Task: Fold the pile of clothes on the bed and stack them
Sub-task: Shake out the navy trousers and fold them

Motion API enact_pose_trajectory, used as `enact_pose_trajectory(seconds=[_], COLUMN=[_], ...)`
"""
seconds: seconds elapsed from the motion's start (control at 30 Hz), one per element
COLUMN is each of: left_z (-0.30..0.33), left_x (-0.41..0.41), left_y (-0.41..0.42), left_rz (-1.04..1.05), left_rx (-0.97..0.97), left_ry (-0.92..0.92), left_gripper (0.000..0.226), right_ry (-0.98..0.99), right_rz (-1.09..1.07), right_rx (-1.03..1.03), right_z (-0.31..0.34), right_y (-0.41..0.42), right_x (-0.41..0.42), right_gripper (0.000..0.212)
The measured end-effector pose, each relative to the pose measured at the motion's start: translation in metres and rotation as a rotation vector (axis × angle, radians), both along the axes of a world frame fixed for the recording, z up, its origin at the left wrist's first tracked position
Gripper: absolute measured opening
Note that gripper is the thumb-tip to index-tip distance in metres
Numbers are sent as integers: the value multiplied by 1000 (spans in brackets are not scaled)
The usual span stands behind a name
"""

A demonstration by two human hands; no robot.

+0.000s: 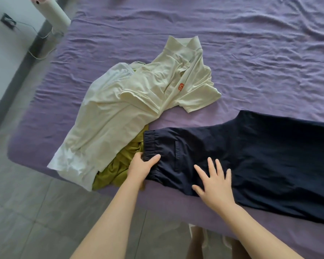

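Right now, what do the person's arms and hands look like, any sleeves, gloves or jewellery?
Both forearms are bare, with no sleeves in view. The left hand and the right hand wear no gloves, rings, watch or bracelet that can be seen. Nails look short and unpainted.

Bed [251,53] covered in wrinkled purple sheet, fills most of view. Grey tiled floor [26,212] at lower left. White wall [0,53] upper left, with dark socket [7,21] and thin cord [36,53] trailing down. White cylindrical appliance [56,14] beside bed corner. Soft daylight.

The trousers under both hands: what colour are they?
Dark navy trousers, plain with no pattern, seen best in the head view, the only one.
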State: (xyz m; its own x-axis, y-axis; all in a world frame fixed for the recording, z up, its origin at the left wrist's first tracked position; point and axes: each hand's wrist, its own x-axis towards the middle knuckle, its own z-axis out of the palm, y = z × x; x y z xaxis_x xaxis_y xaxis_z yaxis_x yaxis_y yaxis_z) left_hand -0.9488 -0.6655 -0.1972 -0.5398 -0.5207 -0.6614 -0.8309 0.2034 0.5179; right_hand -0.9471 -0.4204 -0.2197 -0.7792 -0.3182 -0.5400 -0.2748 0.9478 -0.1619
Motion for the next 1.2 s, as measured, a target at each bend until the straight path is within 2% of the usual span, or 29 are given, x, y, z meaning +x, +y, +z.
enact_pose_trajectory(seconds=[0.07, 0.1, 0.23, 0.33, 0.4, 0.47, 0.57, 0.63, 0.73, 0.8, 0.9, 1.03, 1.2], left_z=[10, 17, 50, 75, 86, 91, 88, 80, 72, 64, 51, 35, 21], left_x=[-2, -3, -5, -8, -12, -19, -29, -32, -32, -28, -16, -6, -15], left_y=[3, 7, 33, 63, 90, 123, 174, 205, 238, 251, 264, 279, 288], left_rz=[39, 62, 53, -90, -170, -252, -403, -499, -572, -657, -765, -785, -616], left_rx=[155, 241, 534, 573, 589, 582, 516, 434, 182, 4, -141, -167, -174], left_ry=[95, 138, 243, 279, 288, 272, 233, 228, 253, 280, 207, 69, 1], left_gripper=[38, 34, 55, 49, 50, 46, 25, 35, 41, 43, 45, 55, 72], right_ry=[-65, -106, -307, -472, -552, -527, -350, -203, -99, -70, -35, -33, -80], right_rz=[-118, -218, -595, -756, -831, -850, -948, -1029, -1086, -1114, -1123, -1114, -1160], right_rx=[-120, -246, -778, -1037, -1158, -1146, -1027, -920, -849, -834, -787, -728, -602], right_z=[11, 20, 60, 91, 106, 115, 112, 101, 86, 79, 73, 61, 41], right_y=[1, 1, 0, 7, 20, 40, 79, 109, 153, 185, 227, 256, 267], right_x=[-10, -16, -38, -45, -49, -53, -54, -52, -49, -48, -47, -51, -54], right_gripper=[61, 59, 56, 53, 59, 55, 35, 27, 23, 27, 47, 64, 63])
